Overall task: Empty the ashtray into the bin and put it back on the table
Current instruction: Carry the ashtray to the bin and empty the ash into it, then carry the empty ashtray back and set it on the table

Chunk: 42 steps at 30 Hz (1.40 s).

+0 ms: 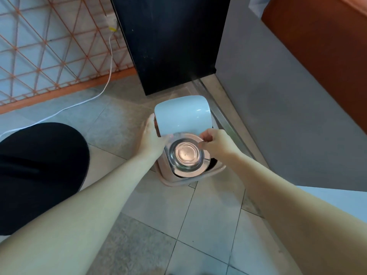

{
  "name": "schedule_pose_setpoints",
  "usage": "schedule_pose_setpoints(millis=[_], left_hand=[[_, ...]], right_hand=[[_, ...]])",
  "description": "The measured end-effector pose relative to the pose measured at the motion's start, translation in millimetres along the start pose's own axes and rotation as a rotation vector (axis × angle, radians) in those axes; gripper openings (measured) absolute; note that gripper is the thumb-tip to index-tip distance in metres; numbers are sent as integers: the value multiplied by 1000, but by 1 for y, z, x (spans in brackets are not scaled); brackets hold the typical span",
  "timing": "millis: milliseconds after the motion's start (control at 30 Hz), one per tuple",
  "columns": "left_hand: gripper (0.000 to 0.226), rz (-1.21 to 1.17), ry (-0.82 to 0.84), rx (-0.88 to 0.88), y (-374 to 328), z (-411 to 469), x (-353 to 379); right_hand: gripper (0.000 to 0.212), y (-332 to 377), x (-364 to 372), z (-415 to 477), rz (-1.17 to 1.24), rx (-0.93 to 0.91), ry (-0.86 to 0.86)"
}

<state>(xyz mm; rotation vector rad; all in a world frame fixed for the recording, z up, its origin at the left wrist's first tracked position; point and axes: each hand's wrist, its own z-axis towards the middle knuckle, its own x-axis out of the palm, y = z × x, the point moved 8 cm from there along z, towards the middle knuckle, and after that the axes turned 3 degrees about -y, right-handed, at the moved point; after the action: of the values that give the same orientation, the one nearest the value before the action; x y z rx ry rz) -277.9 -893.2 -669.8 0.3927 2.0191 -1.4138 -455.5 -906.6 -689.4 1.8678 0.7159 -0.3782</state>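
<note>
While the left hand (153, 139) props the lid (181, 116) open at frame centre, the right hand (215, 143) pinches the upturned ashtray (186, 155) over the bin (178, 180) (a loose pinch might drop it inside).

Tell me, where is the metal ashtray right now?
In the head view, the ashtray sits low at centre, held upside down over the open pink bin between the left hand and right hand, just below the raised white lid.

Both arms outstretched, left hand (153, 138) and right hand (215, 142) curled, grip closed
</note>
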Motion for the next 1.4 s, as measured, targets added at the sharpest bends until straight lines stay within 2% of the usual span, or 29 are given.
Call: schedule_pose_setpoints(millis=[100,233,333,433,600,800,1000,1133,1400], left_hand=[[71,48,-59,-2,-2,-2,-8],[50,-21,-86,-42,1,-9,-15],[35,-42,-43,-71,4,-18,-12],[32,-69,37,-115,5,-28,-5],[31,-163,109,-208,3,-42,-2],[31,-286,80,-325,-18,-62,-26],[31,-484,98,-459,-75,-110,-74],[34,-544,63,-461,-121,-147,-128],[35,-681,45,-402,-216,-256,-231]], right_hand=[[8,-8,-2,-3,157,104,27],[26,-24,-4,-12,358,257,39],[23,-34,-6,-20,532,351,20],[24,-42,-2,-29,735,467,5],[24,-41,3,-46,855,551,16],[20,-4,-29,-71,805,496,-15],[21,69,-99,-117,609,383,-2],[12,127,-135,-159,541,325,62],[11,222,-209,-266,498,147,136]])
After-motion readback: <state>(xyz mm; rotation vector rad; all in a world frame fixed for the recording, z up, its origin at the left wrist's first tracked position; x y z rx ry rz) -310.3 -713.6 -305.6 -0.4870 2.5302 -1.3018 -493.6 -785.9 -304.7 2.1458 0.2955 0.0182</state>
